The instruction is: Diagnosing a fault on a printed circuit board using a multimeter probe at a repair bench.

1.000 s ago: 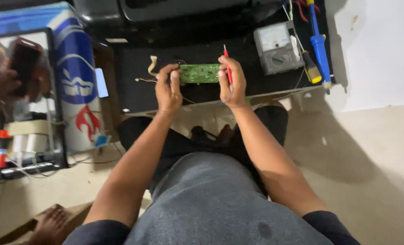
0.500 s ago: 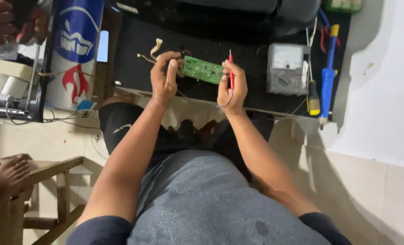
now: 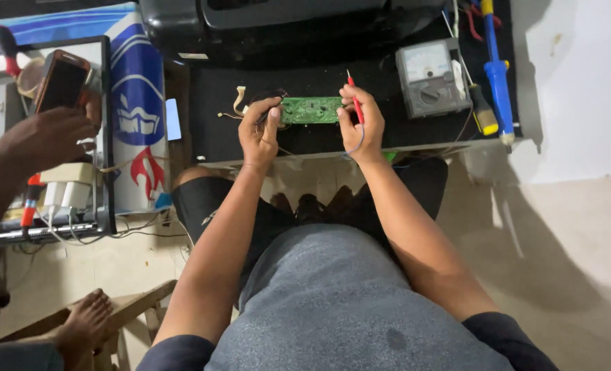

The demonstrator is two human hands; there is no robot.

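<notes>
Left grip pinched on green circuit board's left end, right grip pressed around red probe at its right end, above black tabletop.

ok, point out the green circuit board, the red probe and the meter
green circuit board (image 3: 311,110), head view, middle of its face
red probe (image 3: 355,103), head view, shaft above the right hand's fingers
meter (image 3: 425,86), head view, front panel below the dial

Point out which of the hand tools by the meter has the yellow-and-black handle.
It is the short screwdriver lying right beside the grey analog meter. The other tool, further right, is the long blue-handled one with a yellow end.
</notes>
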